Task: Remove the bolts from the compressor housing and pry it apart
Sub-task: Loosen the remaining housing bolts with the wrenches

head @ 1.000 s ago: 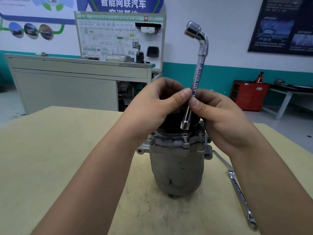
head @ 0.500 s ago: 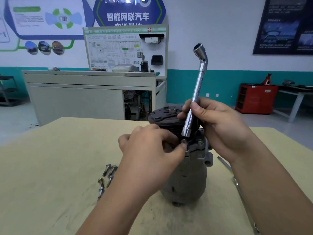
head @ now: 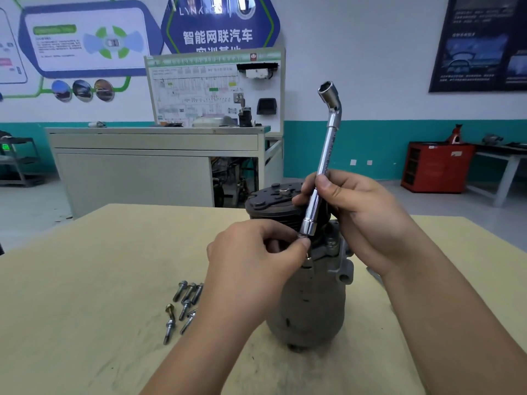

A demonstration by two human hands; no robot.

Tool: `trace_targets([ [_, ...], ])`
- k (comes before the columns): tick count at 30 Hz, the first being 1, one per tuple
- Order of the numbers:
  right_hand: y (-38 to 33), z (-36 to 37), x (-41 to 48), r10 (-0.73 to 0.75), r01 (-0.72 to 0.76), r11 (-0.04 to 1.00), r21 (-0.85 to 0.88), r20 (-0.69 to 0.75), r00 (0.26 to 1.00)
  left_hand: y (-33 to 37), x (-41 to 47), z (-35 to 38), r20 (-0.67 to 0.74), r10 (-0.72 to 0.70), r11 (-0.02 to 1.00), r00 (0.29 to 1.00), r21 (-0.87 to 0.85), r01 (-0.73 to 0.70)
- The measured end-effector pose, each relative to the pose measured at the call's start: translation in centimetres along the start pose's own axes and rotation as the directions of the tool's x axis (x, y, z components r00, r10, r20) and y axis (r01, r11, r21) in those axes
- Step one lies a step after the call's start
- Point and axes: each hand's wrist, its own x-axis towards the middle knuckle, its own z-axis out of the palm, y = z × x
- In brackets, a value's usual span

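On the worktop (head: 85,280) stands the compressor housing (head: 308,303), upright, with loose bolts (head: 185,306) lying just to its left. The left grip (head: 251,260) pinches a bolt (head: 302,235) at the housing's upper flange, while the right grip (head: 362,215) is wrapped round the shaft of a socket wrench (head: 325,158) whose lower end sits just above that bolt.

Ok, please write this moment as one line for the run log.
left hand: pinches bolt on compressor | right hand: holds socket wrench just above bolt | loose bolts: on table, left of compressor
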Motion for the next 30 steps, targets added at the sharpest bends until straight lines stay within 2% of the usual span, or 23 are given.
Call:
trace_targets([
  [6, -0.1, -0.3, 0.0, 0.004, -0.004, 0.999, 0.052, 0.002, 1.0, -0.7, 0.0, -1.0, -0.036, 0.004, 0.988, 0.999, -0.156, -0.009],
  [10, 0.0, -0.2, 0.0, 0.016, -0.016, 1.0, 0.006, -0.001, 1.0, -2.1, 0.3, -3.7, -0.073, -0.005, 0.984, 0.997, -0.18, -0.009],
  [12, 0.0, -0.2, 0.0, 0.01, -0.01, 1.0, -0.013, -0.003, 1.0, -4.0, 0.8, -5.9, -0.039, -0.076, 0.994, 0.996, -0.087, 0.072],
  [15, 0.0, -0.3, 0.0, 0.006, -0.006, 1.0, -0.01, -0.001, 1.0, -7.7, 1.4, -8.9, 0.054, -0.234, 0.954, 0.971, 0.207, 0.218],
  [18, 0.0, -0.3, 0.1, 0.01, -0.01, 1.0, -0.018, 0.0, 1.0, -11.3, 1.2, -9.4, 0.135, -0.412, 0.787, 0.901, 0.551, 0.278],
  [20, 0.0, -0.4, 0.1, 0.01, -0.01, 0.999, -0.032, -0.001, 1.0, -13.4, 1.0, -8.8, 0.152, -0.514, 0.673, 0.844, 0.681, 0.287],
  [24, 0.0, -0.4, 0.1, 0.003, -0.003, 0.998, -0.063, -0.006, 1.0, -15.6, 1.0, -8.2, 0.094, -0.59, 0.517, 0.802, 0.807, 0.285],
  [30, 0.0, -0.3, 0.1, 0.005, -0.005, 0.997, -0.075, -0.002, 1.0, -16.6, 1.6, -7.8, 0.057, -0.605, 0.465, 0.794, 0.835, 0.294],
])
